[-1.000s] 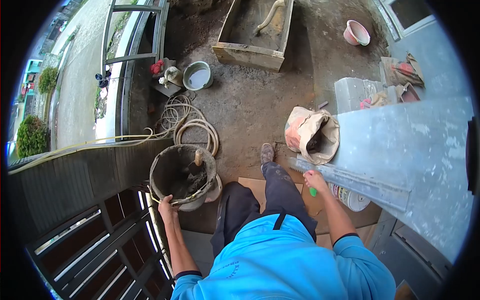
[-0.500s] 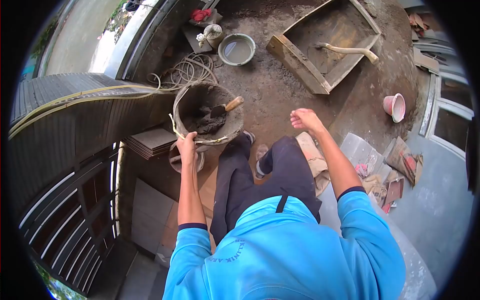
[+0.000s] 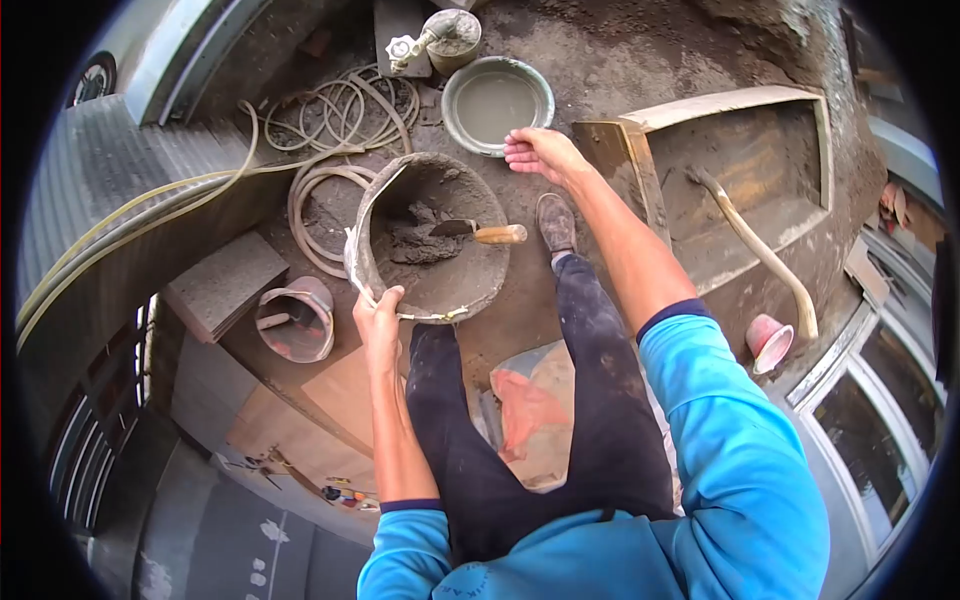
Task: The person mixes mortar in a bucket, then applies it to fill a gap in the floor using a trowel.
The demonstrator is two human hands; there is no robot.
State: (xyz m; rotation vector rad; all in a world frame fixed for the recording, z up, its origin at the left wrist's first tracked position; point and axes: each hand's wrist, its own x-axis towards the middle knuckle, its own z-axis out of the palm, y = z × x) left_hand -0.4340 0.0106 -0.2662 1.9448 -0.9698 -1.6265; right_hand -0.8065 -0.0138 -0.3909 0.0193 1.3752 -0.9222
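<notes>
My left hand (image 3: 378,315) grips the near rim of a large mortar bucket (image 3: 488,275), its thumb over the edge. Wet grey mortar (image 3: 415,245) lies inside, and a trowel (image 3: 498,234) rests there, blade in the mortar and wooden handle towards the right rim. Held out ahead, my right hand (image 3: 543,155) is empty, fingers stretched out and pointing left. It overlaps the lower right rim of a round basin (image 3: 549,105) of cloudy grey water.
On the right lies a wooden mixing trough (image 3: 735,107) with a long curved tool handle (image 3: 760,250) across its side. A pink bucket (image 3: 770,343) is near it. Coiled hose (image 3: 340,115), stacked tiles (image 3: 225,285) and a pinkish pail (image 3: 300,320) occupy the left.
The view has shifted forward, with my feet now farther apart. My right hand has moved from open floor to the basin's edge. My left hand has kept hold of the bucket.
</notes>
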